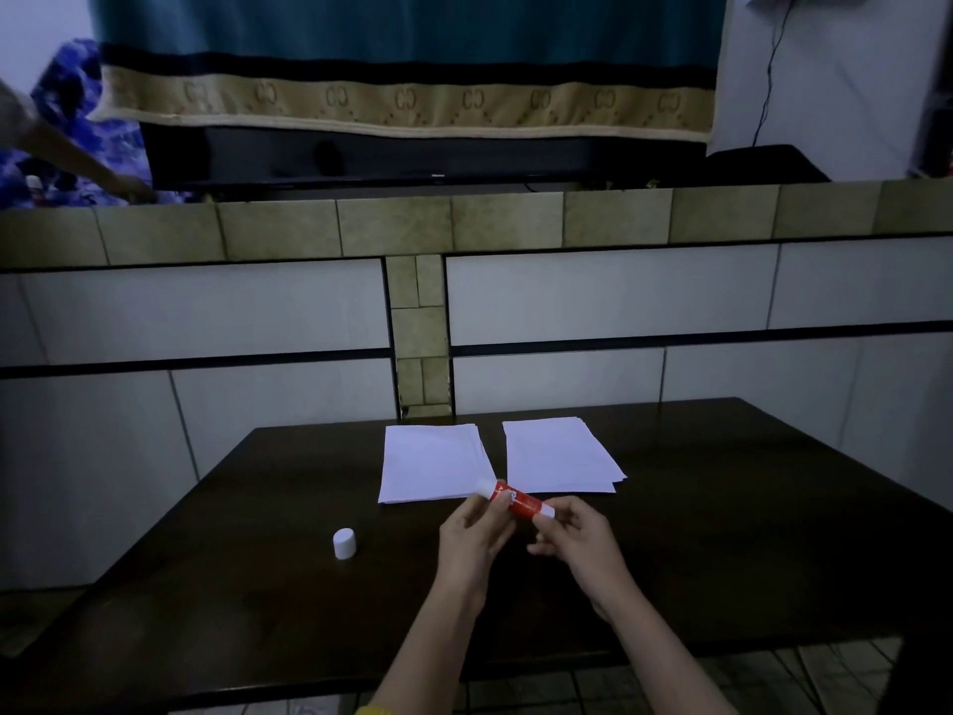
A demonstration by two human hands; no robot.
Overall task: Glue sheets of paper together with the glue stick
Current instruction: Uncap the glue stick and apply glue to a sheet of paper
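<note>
A red glue stick [517, 500] with white ends is held above the dark table [722, 534], just in front of two white paper stacks. My left hand [477, 536] grips its upper part. My right hand [575, 539] pinches the white base end between fingers and thumb. The left paper stack [430, 461] and the right paper stack [559, 454] lie side by side at the table's far edge. The glue stick's white cap [344, 543] stands on the table to the left of my hands.
A tiled wall [206, 312] rises right behind the table, topped by a ledge [505, 219] with a dark screen and a hanging teal cloth. Another person's arm [72, 152] reaches in at the far left. Tiled floor shows below the table's near edge.
</note>
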